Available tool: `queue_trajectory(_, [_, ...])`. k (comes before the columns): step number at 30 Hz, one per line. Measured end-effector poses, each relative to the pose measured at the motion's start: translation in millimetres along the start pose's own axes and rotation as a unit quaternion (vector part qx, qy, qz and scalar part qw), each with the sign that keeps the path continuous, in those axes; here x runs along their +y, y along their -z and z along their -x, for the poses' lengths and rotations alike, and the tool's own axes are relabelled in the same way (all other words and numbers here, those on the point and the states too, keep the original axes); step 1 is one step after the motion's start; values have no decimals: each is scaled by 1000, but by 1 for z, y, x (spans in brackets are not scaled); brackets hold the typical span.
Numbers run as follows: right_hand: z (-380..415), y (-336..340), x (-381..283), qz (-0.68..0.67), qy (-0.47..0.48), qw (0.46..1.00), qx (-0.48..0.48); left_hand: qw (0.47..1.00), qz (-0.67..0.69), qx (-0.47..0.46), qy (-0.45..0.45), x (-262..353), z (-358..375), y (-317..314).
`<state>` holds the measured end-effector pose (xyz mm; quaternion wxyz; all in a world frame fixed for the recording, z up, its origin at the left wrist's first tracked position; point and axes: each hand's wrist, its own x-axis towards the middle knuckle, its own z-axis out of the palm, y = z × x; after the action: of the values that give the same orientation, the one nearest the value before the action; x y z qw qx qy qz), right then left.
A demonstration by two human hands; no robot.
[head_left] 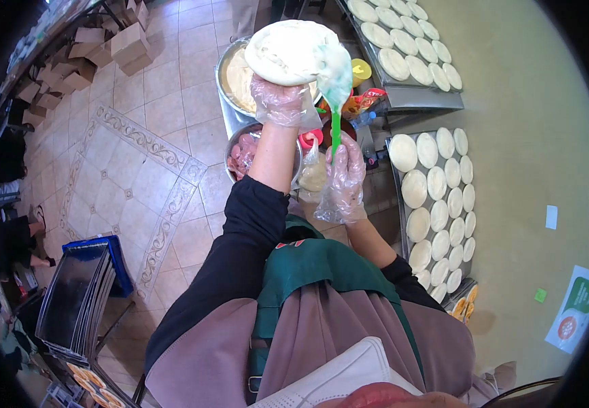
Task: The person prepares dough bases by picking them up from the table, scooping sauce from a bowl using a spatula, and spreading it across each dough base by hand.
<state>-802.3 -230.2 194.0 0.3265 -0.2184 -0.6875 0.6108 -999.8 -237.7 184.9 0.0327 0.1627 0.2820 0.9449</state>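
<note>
My left hand (279,102), in a clear plastic glove, holds up a round flat piece of pale dough (281,53) from beneath. My right hand (346,178), gloved too, is closed around the green handle of a spatula (336,126). Its head, coated in white cream, lies against the right edge of the dough. Behind the dough stands a large bowl (222,80) of pale creamy mix, partly covered. Below it, a metal bowl (229,164) of pinkish sliced meat is half hidden by my left forearm.
Trays of dough rounds (437,197) line the right side, with another such tray (403,41) at upper right. A yellow container (360,71), red packet (366,102) and bottle (364,120) stand past my right hand. Stacked dark trays (73,292) and cardboard boxes (130,47) are at left.
</note>
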Motion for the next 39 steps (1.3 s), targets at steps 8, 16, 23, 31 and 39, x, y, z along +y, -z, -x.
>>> queue_trajectory(8, [-20, 22, -37, 8, -38, 998, -53, 813, 544, 7, 206, -22, 12, 24])
queue_trajectory(16, [-41, 60, -65, 223, 22, 971, -79, 788, 554, 14, 270, -10, 34, 19])
queue_trajectory(23, [-40, 36, -82, 504, 198, 838, -68, 750, 589, -22, 300, 5, 43, 10])
queue_trajectory(31, [-28, 27, -97, 483, 223, 834, -147, 794, 531, -4, 296, 6, 37, 19])
queue_trajectory(39, [-34, 35, -99, 496, 138, 856, -41, 832, 471, 19, 293, 18, 25, 17])
